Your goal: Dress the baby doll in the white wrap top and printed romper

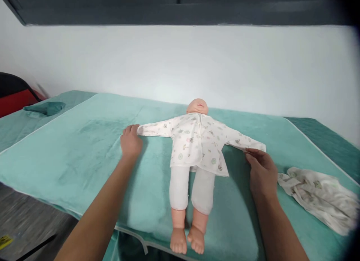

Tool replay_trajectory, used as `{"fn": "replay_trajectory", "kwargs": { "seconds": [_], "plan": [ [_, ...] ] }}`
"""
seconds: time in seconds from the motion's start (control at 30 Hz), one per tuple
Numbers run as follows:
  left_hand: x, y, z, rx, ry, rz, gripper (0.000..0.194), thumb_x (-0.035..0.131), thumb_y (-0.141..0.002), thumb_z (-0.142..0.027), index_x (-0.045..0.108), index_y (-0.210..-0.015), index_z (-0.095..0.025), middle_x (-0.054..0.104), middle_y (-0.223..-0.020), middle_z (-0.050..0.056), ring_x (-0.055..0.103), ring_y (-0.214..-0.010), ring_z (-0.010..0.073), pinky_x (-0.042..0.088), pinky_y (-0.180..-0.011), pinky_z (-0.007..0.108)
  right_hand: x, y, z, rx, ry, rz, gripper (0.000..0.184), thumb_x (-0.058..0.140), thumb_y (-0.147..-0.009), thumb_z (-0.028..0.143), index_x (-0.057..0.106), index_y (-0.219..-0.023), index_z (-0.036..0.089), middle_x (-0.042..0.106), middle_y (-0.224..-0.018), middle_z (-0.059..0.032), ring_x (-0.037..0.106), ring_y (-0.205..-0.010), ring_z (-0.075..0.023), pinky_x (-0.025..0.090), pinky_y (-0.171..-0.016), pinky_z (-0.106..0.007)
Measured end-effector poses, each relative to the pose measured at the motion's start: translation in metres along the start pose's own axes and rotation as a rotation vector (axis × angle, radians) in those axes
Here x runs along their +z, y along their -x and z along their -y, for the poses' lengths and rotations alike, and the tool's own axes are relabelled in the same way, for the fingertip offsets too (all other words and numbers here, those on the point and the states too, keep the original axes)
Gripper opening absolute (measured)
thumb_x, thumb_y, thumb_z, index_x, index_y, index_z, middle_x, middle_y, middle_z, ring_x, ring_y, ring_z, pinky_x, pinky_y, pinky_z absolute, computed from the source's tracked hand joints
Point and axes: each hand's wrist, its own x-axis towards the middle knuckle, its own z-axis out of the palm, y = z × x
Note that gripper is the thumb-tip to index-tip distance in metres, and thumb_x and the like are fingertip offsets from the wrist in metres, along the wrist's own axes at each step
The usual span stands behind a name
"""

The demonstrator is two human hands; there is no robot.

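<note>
A baby doll (197,105) lies on its back, feet toward me, dressed in a white printed long-sleeved shirt (187,141). Both sleeves are stretched out sideways, and the doll's hands do not show. My left hand (131,141) has its fingers closed at the cuff of the sleeve on the left. On the other side, my right hand (261,169) pinches the lower edge of the sleeve near its cuff. White cloth legs and bare feet extend below the shirt's hem.
A crumpled white printed cloth (323,197) lies at the right. Under everything is a green padded cover (84,152), with a darker green fold of fabric (46,108) at far left. A white wall (180,62) rises behind; a red and black object (17,94) stands at left.
</note>
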Motion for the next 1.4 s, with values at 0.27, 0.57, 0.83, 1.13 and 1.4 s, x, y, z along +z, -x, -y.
{"fn": "replay_trajectory", "kwargs": {
  "seconds": [0.27, 0.57, 0.83, 1.13, 1.4],
  "plan": [
    [-0.003, 0.055, -0.035, 0.023, 0.433, -0.048, 0.037, 0.039, -0.089, -0.017, 0.063, -0.117, -0.017, 0.066, -0.118, 0.011, 0.060, -0.113, 0.0243, 0.048, -0.101, 0.039, -0.038, 0.054, 0.002, -0.013, 0.191, 0.113, 0.034, 0.070, -0.081, 0.042, 0.069, -0.108, 0.021, 0.072, -0.110, -0.0094, 0.067, -0.104, -0.0257, 0.050, -0.098, -0.047],
    [-0.011, 0.073, -0.086, 0.010, 0.805, 0.478, 0.049, 0.043, -0.096, -0.055, 0.070, -0.111, -0.017, 0.074, -0.111, 0.010, 0.065, -0.103, 0.0249, 0.047, -0.097, 0.037, 0.019, 0.015, 0.023, 0.263, -0.018, 0.489, 0.021, 0.076, -0.072, 0.037, 0.072, -0.082, 0.019, 0.075, -0.078, -0.0042, 0.069, -0.071, -0.0212, 0.056, -0.066, -0.035],
    [-0.010, 0.097, -0.085, -0.035, 0.985, 0.467, 0.048, 0.053, -0.094, -0.049, 0.059, -0.131, -0.020, 0.073, -0.095, 0.006, 0.064, -0.084, 0.0195, 0.049, -0.079, 0.032, 0.010, 0.058, 0.020, 0.274, 0.118, 0.500, 0.042, 0.075, -0.076, 0.033, 0.064, -0.114, 0.021, 0.075, -0.080, -0.0028, 0.071, -0.067, -0.0185, 0.057, -0.061, -0.029],
    [-0.007, 0.100, -0.077, -0.213, 1.233, 0.301, 0.038, 0.067, -0.085, -0.037, 0.067, -0.120, -0.023, 0.062, -0.068, -0.003, 0.051, -0.063, 0.0106, 0.041, -0.062, 0.022, 0.026, 0.009, 0.025, 0.330, 0.010, 0.245, 0.009, 0.070, -0.083, 0.026, 0.068, -0.077, 0.019, 0.071, -0.067, -0.0024, 0.064, -0.051, -0.0140, 0.055, -0.050, -0.025],
    [0.007, 0.079, -0.084, -0.239, 1.155, 0.235, 0.033, 0.060, -0.089, -0.045, 0.069, -0.108, -0.020, 0.071, -0.092, 0.005, 0.064, -0.085, 0.0177, 0.048, -0.075, 0.029, 0.059, -0.020, 0.024, 0.506, -0.327, 0.402, 0.009, 0.060, -0.092, 0.022, 0.066, -0.086, 0.017, 0.072, -0.072, -0.0049, 0.070, -0.064, -0.0159, 0.064, -0.065, -0.027]
  ]
}}
